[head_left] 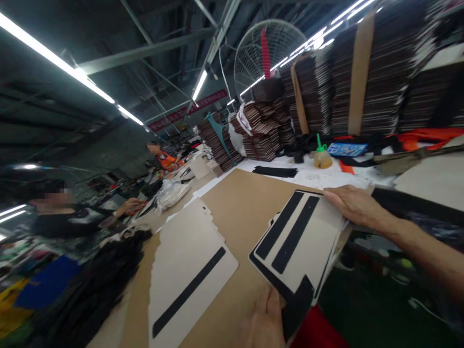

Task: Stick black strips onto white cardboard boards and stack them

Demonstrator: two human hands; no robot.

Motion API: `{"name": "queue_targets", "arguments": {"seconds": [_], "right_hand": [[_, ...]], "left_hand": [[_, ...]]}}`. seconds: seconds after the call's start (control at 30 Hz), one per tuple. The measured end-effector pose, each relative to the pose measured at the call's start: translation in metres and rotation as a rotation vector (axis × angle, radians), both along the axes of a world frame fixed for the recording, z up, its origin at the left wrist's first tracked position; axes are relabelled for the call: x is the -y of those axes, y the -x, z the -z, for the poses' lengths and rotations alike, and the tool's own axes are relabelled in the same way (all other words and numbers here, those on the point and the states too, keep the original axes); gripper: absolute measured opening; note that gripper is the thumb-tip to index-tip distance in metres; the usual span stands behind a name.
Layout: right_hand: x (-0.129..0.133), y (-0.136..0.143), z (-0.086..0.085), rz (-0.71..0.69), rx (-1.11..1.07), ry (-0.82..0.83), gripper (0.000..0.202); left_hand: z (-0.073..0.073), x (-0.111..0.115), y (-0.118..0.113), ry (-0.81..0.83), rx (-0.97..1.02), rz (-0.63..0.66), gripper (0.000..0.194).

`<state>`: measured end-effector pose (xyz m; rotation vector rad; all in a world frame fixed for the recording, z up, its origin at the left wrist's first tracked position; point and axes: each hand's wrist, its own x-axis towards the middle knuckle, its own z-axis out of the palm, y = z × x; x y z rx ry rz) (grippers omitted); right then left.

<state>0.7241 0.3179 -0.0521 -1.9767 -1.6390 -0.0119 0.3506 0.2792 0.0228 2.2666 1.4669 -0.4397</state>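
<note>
A stack of cream panels (290, 241) with two black strips on its top sheet lies at the right edge of the brown tabletop (239, 203). Around its edge shows a black layer. My right hand (353, 205) grips the far right corner of this stack, fingers closed. At the near edge is my left hand (266, 321), by the black piece (299, 309) under the panels; its fingertips are partly hidden and blurred. To the left, a fanned row of cream panels (192, 261) lies flat, one black strip on the nearest.
Behind are tall bundles of dark sheets (377, 82), a fan (268, 53), an oil bottle (322, 153) and black strips (275, 171). Dark cloth (97, 275) is heaped at left. A person (61, 208) works at far left, another (166, 157) farther back.
</note>
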Motion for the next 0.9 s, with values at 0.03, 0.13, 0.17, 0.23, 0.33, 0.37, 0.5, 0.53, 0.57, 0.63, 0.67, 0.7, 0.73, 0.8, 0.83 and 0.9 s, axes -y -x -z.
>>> {"name": "queue_targets", "arguments": {"seconds": [0.03,0.13,0.17,0.23,0.33,0.37,0.5,0.53,0.57,0.63,0.67,0.7,0.73,0.8,0.83,0.9], "right_hand": [[-0.004,-0.001,0.002,-0.007,0.009,0.032,0.065],[-0.011,-0.002,0.010,-0.003,0.056,0.092,0.067],[-0.012,-0.001,0.012,-0.001,0.070,0.097,0.067],[-0.011,0.002,0.016,0.005,0.083,0.086,0.067],[-0.006,0.014,0.017,0.059,0.091,0.089,0.066],[-0.004,0.018,0.017,0.079,0.097,0.095,0.066],[-0.002,0.027,0.018,0.102,0.109,0.094,0.064],[-0.003,0.026,0.019,0.098,0.097,0.082,0.064],[-0.004,0.024,0.019,0.094,0.079,0.072,0.064],[-0.007,0.020,0.021,0.093,0.044,0.062,0.064],[-0.007,0.019,0.021,0.085,0.039,0.061,0.064],[-0.008,0.019,0.020,0.068,0.043,0.058,0.063],[-0.008,0.020,0.019,0.046,0.048,0.054,0.062],[-0.007,0.024,0.016,0.013,0.043,0.039,0.063],[-0.006,0.026,0.014,0.012,0.028,0.027,0.065],[-0.005,0.031,0.012,0.017,-0.016,0.033,0.070]], "left_hand": [[-0.001,0.004,0.000,-0.003,-0.014,-0.042,0.088],[-0.003,0.009,-0.005,-0.022,0.061,-0.117,0.093],[-0.003,0.011,-0.006,-0.022,0.112,-0.122,0.091],[-0.002,0.014,-0.007,-0.018,0.230,-0.134,0.084],[0.000,0.018,-0.008,-0.003,0.424,-0.208,0.071],[0.000,0.019,-0.008,0.001,0.484,-0.231,0.069],[-0.001,0.021,-0.007,0.026,0.649,-0.264,0.062],[0.000,0.021,-0.005,0.028,0.667,-0.275,0.061],[0.000,0.021,-0.004,0.026,0.676,-0.288,0.060],[0.002,0.020,-0.001,0.015,0.673,-0.325,0.059],[0.003,0.020,0.000,0.008,0.672,-0.341,0.058],[0.003,0.019,0.001,0.003,0.678,-0.348,0.058],[0.004,0.018,0.001,-0.001,0.691,-0.340,0.057],[0.004,0.016,0.001,-0.004,0.728,-0.291,0.057],[0.004,0.016,0.000,-0.001,0.745,-0.264,0.056],[0.003,0.015,-0.001,0.009,0.785,-0.239,0.055]]}}
